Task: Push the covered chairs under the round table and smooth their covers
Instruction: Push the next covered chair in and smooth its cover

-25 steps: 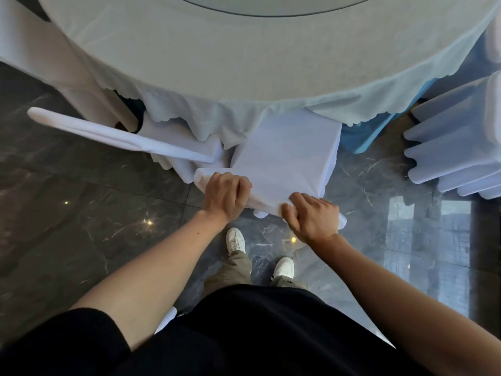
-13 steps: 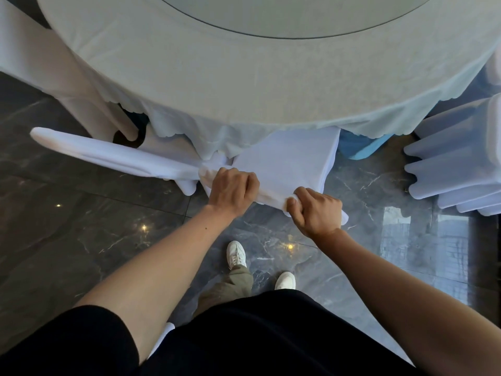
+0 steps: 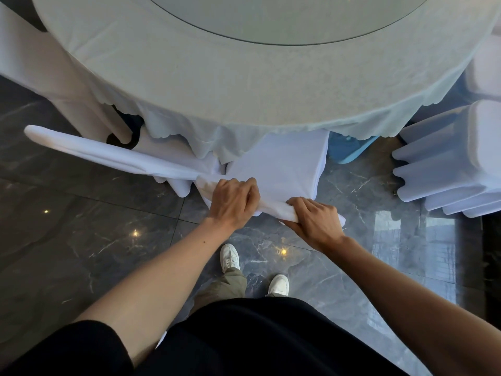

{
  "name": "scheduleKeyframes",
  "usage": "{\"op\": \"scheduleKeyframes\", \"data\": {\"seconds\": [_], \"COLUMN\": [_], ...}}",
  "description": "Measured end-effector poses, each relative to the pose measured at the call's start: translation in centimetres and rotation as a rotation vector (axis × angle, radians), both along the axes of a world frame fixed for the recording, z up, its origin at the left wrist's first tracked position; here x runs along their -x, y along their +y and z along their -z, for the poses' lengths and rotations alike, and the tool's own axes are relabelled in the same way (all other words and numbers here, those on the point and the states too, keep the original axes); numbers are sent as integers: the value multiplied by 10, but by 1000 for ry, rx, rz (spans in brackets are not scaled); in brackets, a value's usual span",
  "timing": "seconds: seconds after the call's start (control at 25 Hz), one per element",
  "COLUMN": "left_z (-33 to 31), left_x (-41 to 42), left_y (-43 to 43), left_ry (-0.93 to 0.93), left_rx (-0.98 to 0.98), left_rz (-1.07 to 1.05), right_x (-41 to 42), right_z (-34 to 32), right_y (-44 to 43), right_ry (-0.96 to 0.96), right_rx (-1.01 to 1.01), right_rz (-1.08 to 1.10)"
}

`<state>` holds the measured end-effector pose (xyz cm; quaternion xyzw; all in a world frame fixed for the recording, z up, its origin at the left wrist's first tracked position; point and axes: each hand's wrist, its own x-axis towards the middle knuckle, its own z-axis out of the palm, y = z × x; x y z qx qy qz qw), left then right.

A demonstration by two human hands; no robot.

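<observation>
A chair in a white cover (image 3: 284, 164) stands right in front of me, its seat partly under the round table (image 3: 217, 77) and its pale cloth. My left hand (image 3: 233, 202) and my right hand (image 3: 317, 221) both grip the top edge of this chair's covered back. To its left a second covered chair (image 3: 103, 153) shows its long back edge, tucked under the tablecloth hem. Both chairs' seats are mostly hidden by the cloth.
More white-covered chairs stand at the right (image 3: 444, 169) and at the far left (image 3: 40, 66). A blue underskirt (image 3: 349, 147) peeks below the tablecloth. A glass disc (image 3: 271, 17) lies on the tabletop. The floor (image 3: 81, 240) is glossy dark marble; my white shoes (image 3: 230, 257) stand behind the chair.
The chair has slid further under the table with both hands on its back. I have stepped closer, so the table fills more of the view.
</observation>
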<state>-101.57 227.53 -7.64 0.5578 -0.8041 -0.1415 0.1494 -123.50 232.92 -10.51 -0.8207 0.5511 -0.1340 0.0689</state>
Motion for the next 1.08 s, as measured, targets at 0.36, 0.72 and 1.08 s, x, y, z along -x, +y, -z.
{"op": "scheduleKeyframes", "data": {"seconds": [0.36,0.72,1.08], "left_z": [-2,1,1], "left_x": [7,47,26], "left_y": [6,35,32], "left_ry": [-23,-14,-138], "left_rx": [-30,-68,-104], "left_rz": [3,39,66], "right_x": [5,49,25], "right_z": [-7,-8,-1], "right_y": [7,37,38], "right_ry": [16,-17,-74], "right_rx": [16,-7,105], "right_rz": [-25,0,-5]}}
